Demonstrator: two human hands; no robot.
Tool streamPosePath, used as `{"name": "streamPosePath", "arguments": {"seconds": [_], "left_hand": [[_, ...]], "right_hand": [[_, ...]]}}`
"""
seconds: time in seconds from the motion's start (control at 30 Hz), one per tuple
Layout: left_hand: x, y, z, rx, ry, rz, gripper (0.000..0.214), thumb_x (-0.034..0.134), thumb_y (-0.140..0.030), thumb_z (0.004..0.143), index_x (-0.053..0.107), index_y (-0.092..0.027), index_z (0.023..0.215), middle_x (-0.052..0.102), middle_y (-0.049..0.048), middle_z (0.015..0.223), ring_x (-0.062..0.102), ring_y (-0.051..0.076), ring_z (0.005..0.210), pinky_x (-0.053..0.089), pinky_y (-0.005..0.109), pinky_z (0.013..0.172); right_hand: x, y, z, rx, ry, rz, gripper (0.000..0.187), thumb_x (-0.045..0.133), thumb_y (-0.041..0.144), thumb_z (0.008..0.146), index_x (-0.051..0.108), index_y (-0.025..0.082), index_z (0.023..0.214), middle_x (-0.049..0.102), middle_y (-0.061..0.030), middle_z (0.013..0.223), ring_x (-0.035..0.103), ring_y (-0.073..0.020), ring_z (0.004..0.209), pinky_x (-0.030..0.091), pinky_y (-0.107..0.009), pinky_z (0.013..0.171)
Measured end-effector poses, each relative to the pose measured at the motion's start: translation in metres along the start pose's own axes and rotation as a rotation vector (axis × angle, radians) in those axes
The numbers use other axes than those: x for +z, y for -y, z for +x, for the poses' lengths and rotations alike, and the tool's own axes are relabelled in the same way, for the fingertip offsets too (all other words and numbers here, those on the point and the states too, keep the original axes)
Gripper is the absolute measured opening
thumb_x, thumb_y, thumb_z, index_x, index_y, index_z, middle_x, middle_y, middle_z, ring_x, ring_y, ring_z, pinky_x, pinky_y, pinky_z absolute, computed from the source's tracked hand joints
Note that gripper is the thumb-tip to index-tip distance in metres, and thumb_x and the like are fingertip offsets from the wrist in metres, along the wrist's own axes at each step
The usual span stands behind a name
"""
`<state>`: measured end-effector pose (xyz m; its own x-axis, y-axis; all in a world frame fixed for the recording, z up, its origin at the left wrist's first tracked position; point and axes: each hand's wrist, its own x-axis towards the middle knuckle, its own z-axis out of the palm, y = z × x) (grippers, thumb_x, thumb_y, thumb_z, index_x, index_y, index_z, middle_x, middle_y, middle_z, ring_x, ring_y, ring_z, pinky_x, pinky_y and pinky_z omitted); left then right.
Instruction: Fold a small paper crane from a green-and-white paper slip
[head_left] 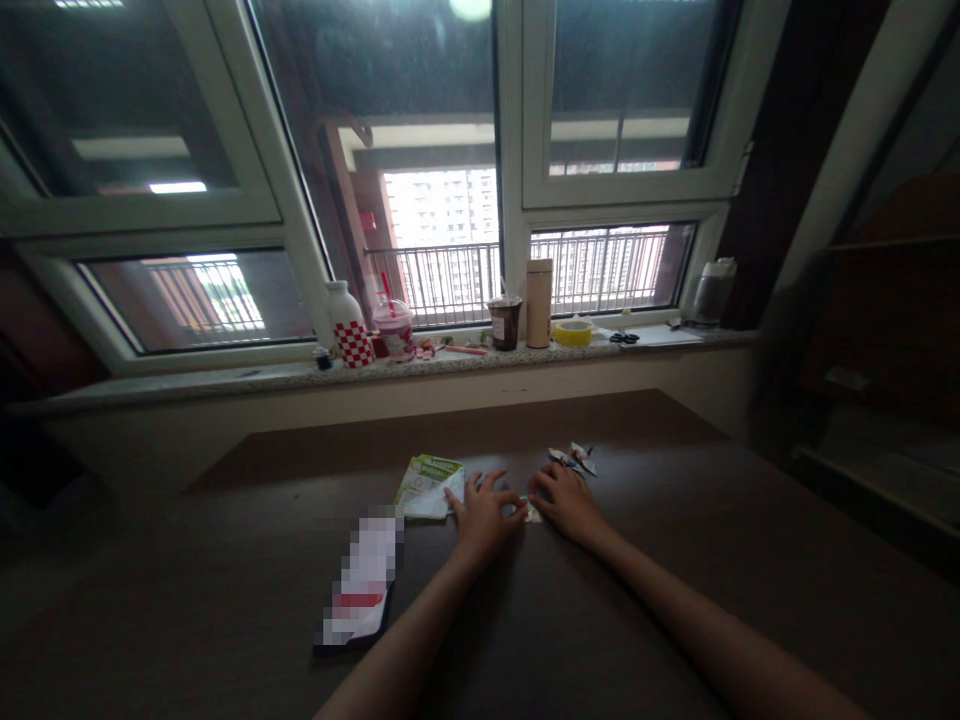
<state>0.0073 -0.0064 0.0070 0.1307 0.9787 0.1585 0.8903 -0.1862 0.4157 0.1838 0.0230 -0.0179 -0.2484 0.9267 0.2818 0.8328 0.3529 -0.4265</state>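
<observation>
Both hands close together now, over dark brown table (645, 620); left hand (486, 515), thumb and forefinger drawn narrow at left end of small pale patterned paper piece (533, 513), other fingers spread; right hand (568, 500) at its right end, fingers curled, grip narrow; cannot tell whether either pinches it; folded multicoloured paper shape (582, 458) just beyond right hand; flat green-and-white paper stack (424, 490) by left hand's outer fingers
</observation>
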Motion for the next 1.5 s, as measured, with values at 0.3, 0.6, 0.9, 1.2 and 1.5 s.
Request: {"name": "streamPosePath", "arguments": {"seconds": [0.3,0.6,0.9,1.2,1.5], "left_hand": [[0.001,-0.001,-0.002,0.000,-0.053,0.007,0.015,0.068,-0.045,0.082,0.075,-0.040,0.095,0.049,-0.0020,0.147,0.030,0.032,0.141,0.005,0.078,0.109],[-0.002,0.000,-0.003,0.042,-0.034,0.046,0.013,0.070,-0.043,0.082,0.076,-0.047,0.093,0.049,-0.0049,0.147,0.029,0.033,0.141,0.003,0.077,0.110],[-0.004,0.001,-0.003,0.085,-0.064,0.059,0.012,0.070,-0.045,0.082,0.077,-0.046,0.091,0.052,-0.0044,0.145,0.030,0.035,0.141,-0.002,0.078,0.109],[-0.005,0.001,-0.002,0.059,-0.035,0.035,0.013,0.070,-0.045,0.082,0.077,-0.046,0.093,0.051,-0.0056,0.145,0.029,0.035,0.141,-0.002,0.076,0.111],[-0.003,0.003,-0.002,0.066,-0.033,0.028,0.012,0.069,-0.047,0.082,0.077,-0.045,0.092,0.052,-0.0060,0.145,0.030,0.035,0.140,0.000,0.078,0.110]], "right_hand": [[-0.001,0.001,0.000,0.015,0.004,0.005,0.016,0.060,0.037,0.089,0.066,0.028,0.101,0.058,-0.0045,0.114,0.052,-0.0236,0.111,0.035,-0.042,0.102],[0.001,0.000,0.001,0.028,-0.020,0.053,0.014,0.062,0.036,0.088,0.068,0.027,0.097,0.060,-0.0038,0.114,0.053,-0.0231,0.110,0.036,-0.041,0.101],[-0.002,-0.016,0.001,-0.016,-0.097,0.386,0.018,0.055,0.027,0.088,0.071,0.021,0.094,0.070,-0.0062,0.103,0.061,-0.0217,0.103,0.044,-0.037,0.097],[-0.007,-0.024,-0.006,-0.114,-0.036,0.347,0.016,0.063,0.026,0.083,0.079,0.025,0.087,0.070,-0.0064,0.103,0.062,-0.0221,0.104,0.044,-0.038,0.100],[-0.006,-0.025,-0.009,-0.161,-0.002,0.307,0.017,0.067,0.025,0.081,0.080,0.029,0.091,0.067,-0.0060,0.108,0.058,-0.0224,0.109,0.041,-0.038,0.102]]}}
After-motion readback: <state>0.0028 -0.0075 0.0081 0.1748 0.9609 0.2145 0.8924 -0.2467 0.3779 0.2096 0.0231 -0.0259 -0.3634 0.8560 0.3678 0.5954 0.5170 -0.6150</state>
